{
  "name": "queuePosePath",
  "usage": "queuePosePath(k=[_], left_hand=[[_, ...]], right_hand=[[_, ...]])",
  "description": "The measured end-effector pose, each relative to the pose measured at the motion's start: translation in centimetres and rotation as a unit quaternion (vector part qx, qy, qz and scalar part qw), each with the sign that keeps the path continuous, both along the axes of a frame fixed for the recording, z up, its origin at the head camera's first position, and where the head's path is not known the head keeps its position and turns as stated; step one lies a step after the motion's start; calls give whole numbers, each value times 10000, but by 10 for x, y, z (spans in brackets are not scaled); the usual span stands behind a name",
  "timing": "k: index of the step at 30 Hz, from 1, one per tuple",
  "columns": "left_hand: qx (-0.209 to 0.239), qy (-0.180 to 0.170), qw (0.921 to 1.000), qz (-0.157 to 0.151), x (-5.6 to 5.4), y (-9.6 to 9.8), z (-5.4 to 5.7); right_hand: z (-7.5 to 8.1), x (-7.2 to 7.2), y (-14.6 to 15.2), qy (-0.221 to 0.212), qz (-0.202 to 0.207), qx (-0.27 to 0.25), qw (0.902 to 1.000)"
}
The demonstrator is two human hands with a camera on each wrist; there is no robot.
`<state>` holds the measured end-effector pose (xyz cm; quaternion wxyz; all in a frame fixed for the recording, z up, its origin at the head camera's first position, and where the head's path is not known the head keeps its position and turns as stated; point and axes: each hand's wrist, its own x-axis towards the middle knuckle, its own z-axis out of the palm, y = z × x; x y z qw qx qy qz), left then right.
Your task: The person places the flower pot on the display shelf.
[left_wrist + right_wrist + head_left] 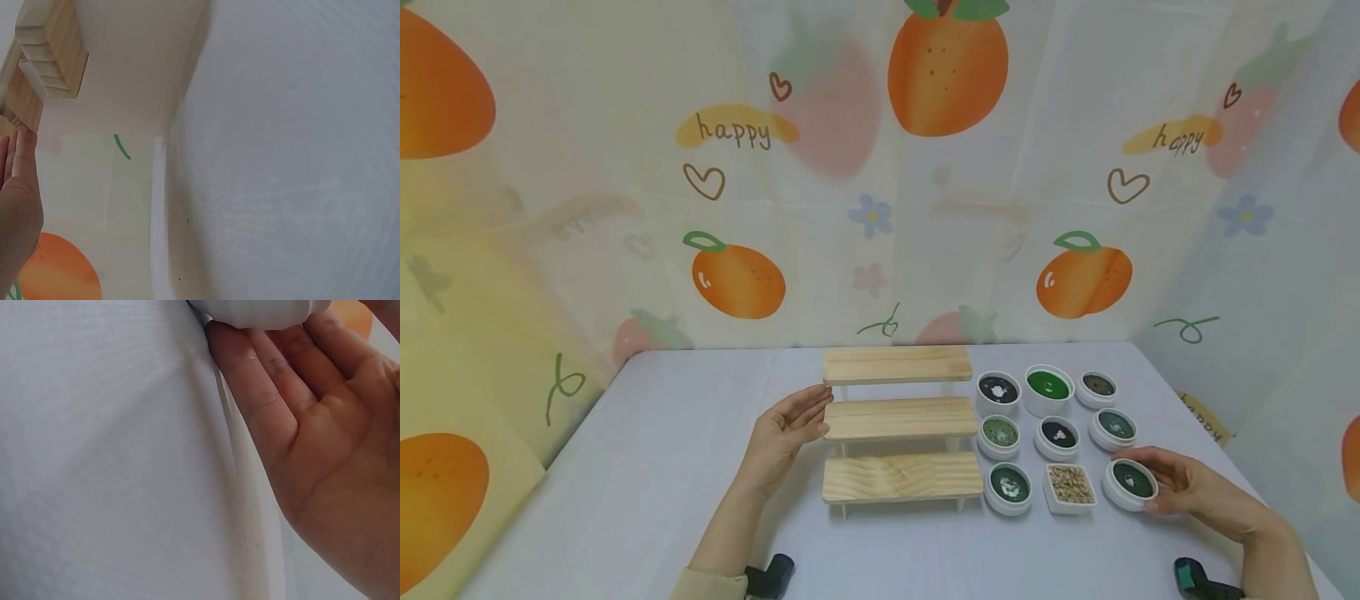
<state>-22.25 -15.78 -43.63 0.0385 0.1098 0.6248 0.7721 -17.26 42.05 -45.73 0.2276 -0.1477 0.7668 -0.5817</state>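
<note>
**A round pot (1131, 484) in my right hand (1206, 496), with close neighbours**

I have the white pot with the dark green filling pinched between my thumb, on its near side, and my fingers, on its far side. I can't tell whether its base is off the cloth. My hold is low on a smooth, curved wall, so if the thumb slackens or the two sides press unevenly, I think it could twist or tip. Whether the filling is loose enough to spill, I can't judge.

Just beyond my right fingertips sits another green-filled pot (1113, 429); a careless push forward could knock it. To the left of my right hand, past the pot I hold, is a square dish (1071, 489) of pale granules, and a low sweep that way might catch its rim and scatter them.

Further left, my left hand (786, 433) is at the left end of the three-tier wooden stand (901, 419), fingers nearly straight, fingertips against the wood. The stand's legs look slim, so too hard a sideways press there could slide it into the pots on its far side.

The white tablecloth (625, 500) under everything could ruck if dragged.
</note>
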Motion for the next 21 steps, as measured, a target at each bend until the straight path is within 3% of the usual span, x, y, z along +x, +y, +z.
queuePosePath(k=[8, 13, 21], left_hand=[[-2, -1, 10000, -9, 1, 0, 0], [5, -6, 10000, -26, 1, 0, 0], [5, 88, 10000, -29, -1, 0, 0]], right_hand=[[5, 1, 0, -15, -346, 504, 9981], [13, 1, -5, 400, -667, 988, 9921], [35, 0, -16, 980, -884, 1233, 9836]])
